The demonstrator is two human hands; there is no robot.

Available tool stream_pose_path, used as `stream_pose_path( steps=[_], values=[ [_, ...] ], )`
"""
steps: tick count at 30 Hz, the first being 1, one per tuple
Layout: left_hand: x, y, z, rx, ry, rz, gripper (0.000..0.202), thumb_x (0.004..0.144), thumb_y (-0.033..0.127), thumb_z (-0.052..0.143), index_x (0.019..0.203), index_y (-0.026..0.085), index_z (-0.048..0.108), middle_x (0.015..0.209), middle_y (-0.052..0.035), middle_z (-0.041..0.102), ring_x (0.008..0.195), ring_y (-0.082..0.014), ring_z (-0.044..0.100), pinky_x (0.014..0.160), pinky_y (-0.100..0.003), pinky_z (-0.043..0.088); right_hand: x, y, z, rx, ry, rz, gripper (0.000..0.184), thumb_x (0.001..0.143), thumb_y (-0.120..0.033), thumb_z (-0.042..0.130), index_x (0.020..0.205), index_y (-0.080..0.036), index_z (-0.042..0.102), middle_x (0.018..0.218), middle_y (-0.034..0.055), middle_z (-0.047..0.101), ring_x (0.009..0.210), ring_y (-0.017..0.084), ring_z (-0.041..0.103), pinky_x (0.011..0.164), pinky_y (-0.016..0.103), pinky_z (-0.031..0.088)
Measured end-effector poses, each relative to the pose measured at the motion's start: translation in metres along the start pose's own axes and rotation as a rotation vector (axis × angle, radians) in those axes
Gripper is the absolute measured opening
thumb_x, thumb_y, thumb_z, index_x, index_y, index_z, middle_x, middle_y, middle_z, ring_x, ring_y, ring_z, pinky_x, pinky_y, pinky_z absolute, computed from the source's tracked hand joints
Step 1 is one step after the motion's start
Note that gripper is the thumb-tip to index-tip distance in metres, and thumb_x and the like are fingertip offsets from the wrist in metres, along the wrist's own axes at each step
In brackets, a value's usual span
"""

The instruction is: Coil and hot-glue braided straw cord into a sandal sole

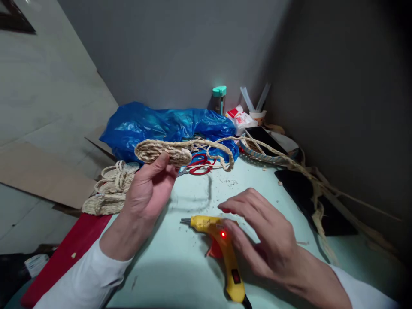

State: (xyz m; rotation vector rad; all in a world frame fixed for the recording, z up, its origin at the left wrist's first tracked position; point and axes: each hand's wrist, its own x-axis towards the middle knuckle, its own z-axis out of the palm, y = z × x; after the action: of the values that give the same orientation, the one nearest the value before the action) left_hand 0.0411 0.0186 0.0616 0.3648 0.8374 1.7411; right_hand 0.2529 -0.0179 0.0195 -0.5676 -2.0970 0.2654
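The coiled braid (161, 152) is clamped in the left hand (148, 186) above the worktop (161, 266), while the right hand (267, 234) is held with parted fingers beside the glue gun (227, 251), contact being unclear.

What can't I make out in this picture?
All in the head view:
- Part of the braided coil: covered by the left hand.
- Whether the right hand touches the glue gun: its fingers overlap the gun, their contact hidden.
- Where the gun's black cord leads: cut off by the bottom edge.
- Most of what the blue bag holds: hidden by its plastic.
- Any wording on the red-and-white packet: too small.
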Motion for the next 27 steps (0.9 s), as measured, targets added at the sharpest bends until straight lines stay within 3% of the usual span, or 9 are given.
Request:
stream_pose_path(
  steps=[4,7,9,12,15,18,21,23,27],
  values=[
    [-0.013,0.016,0.017,-0.036,0.005,0.032,0.023,0.084,0.0,0.065,0.068,0.016,0.066,0.068,0.0019,0.07,0.067,-0.0094,0.066,0.068,-0.02,0.054,0.011,-0.008,0.012,0.3,-0.112,0.393,0.018,0.099,-0.022,0.053,0.111,-0.018,0.067,0.101,0.0089,0.073,0.089,0.019,0.069,0.075,0.032,0.058],
    [-0.023,0.014,0.028,0.001,-0.087,0.059,0.021,0.075,0.001,0.076,0.065,0.016,0.065,0.071,0.0023,0.071,0.075,-0.0118,0.069,0.079,-0.024,0.055,0.025,-0.021,0.025,0.677,-0.16,0.635,0.044,0.097,-0.034,0.059,0.138,-0.018,0.056,0.128,0.0142,0.069,0.114,0.024,0.068,0.096,0.042,0.058],
    [-0.03,0.008,0.032,0.06,-0.182,0.089,0.022,0.065,0.007,0.086,0.065,0.017,0.066,0.068,0.0046,0.069,0.072,-0.0113,0.067,0.079,-0.024,0.055,0.035,-0.033,0.034,0.989,-0.142,0.669,0.055,0.093,-0.035,0.065,0.143,-0.019,0.051,0.136,0.0137,0.065,0.122,0.025,0.065,0.108,0.047,0.051],
    [-0.039,0.001,0.033,0.162,-0.31,0.196,0.027,0.054,0.014,0.093,0.072,0.019,0.073,0.071,0.005,0.07,0.073,-0.0124,0.066,0.078,-0.024,0.055,0.045,-0.05,0.043,1.329,-0.102,0.584,0.046,0.087,-0.038,0.072,0.128,-0.02,0.061,0.133,0.0107,0.067,0.125,0.026,0.063,0.114,0.047,0.045],
    [-0.045,0.0,0.031,0.284,-0.423,0.404,0.023,0.06,0.014,0.091,0.077,0.022,0.077,0.087,0.0012,0.072,0.089,-0.0169,0.067,0.083,-0.027,0.056,0.047,-0.06,0.042,1.362,-0.071,0.552,0.037,0.084,-0.037,0.074,0.116,-0.019,0.067,0.121,0.0105,0.071,0.118,0.028,0.067,0.111,0.047,0.047],
    [-0.049,0.005,0.027,0.496,-0.54,0.732,0.016,0.069,0.014,0.086,0.077,0.026,0.078,0.093,-0.0014,0.068,0.096,-0.0209,0.065,0.087,-0.033,0.057,0.042,-0.062,0.032,1.306,-0.125,0.544,0.037,0.084,-0.038,0.072,0.116,-0.019,0.07,0.116,0.0112,0.073,0.118,0.03,0.067,0.11,0.05,0.047],
    [-0.053,0.015,0.02,0.666,-0.547,1.172,0.008,0.077,0.025,0.083,0.083,0.03,0.08,0.088,-0.0031,0.067,0.096,-0.0249,0.065,0.092,-0.039,0.054,0.029,-0.056,0.016,1.209,-0.197,0.531,0.03,0.086,-0.034,0.07,0.111,-0.018,0.075,0.114,0.0121,0.075,0.116,0.029,0.068,0.105,0.047,0.051],
    [-0.058,0.022,0.013,0.837,-0.514,1.305,0.01,0.079,0.035,0.081,0.089,0.032,0.081,0.089,-0.0048,0.069,0.101,-0.0284,0.065,0.098,-0.043,0.051,0.02,-0.047,0.004,1.144,-0.213,0.578,0.026,0.089,-0.033,0.068,0.109,-0.017,0.076,0.112,0.0127,0.076,0.109,0.026,0.071,0.098,0.042,0.055],
    [-0.064,0.024,-0.001,1.136,-0.589,1.533,0.021,0.091,0.037,0.068,0.108,0.034,0.079,0.095,-0.0059,0.072,0.104,-0.0286,0.066,0.093,-0.041,0.054,0.015,-0.024,-0.018,1.237,-0.005,0.679,0.027,0.093,-0.035,0.07,0.115,-0.019,0.071,0.118,0.0106,0.073,0.107,0.02,0.071,0.094,0.033,0.056]
  ],
)
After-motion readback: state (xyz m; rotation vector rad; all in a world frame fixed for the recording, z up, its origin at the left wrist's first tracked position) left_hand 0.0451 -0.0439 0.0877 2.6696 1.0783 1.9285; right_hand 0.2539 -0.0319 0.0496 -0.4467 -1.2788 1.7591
